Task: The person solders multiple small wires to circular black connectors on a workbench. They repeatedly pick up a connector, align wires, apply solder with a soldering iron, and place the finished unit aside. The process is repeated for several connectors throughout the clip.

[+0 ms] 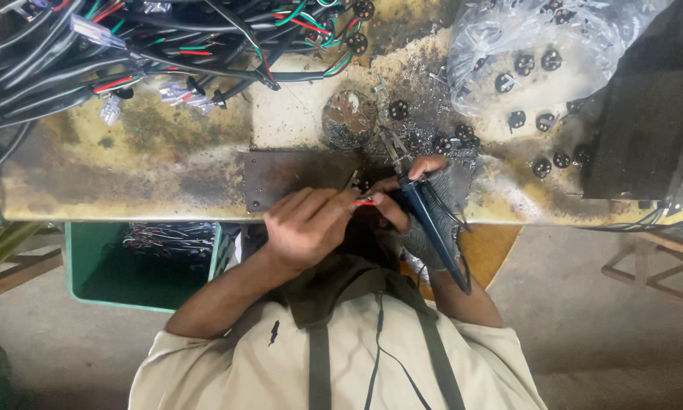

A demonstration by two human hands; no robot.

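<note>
Two hands worked close together at the near edge of the stained yellow desk point(151, 163). The left hand point(303, 228) pinched a thin red wire point(364, 203) between its fingertips, while the right hand point(421, 201) was clamped around a blue-handled soldering iron point(432, 228), its tip at the wire's end over a dark metal plate point(288, 178). Below the desk sat a green plastic bin point(106, 266). Farther off, small black round connectors point(542, 167) lay scattered; a clear plastic bag point(523, 53) held more. A tangled bundle of black cables point(129, 53) filled the far left.
</note>
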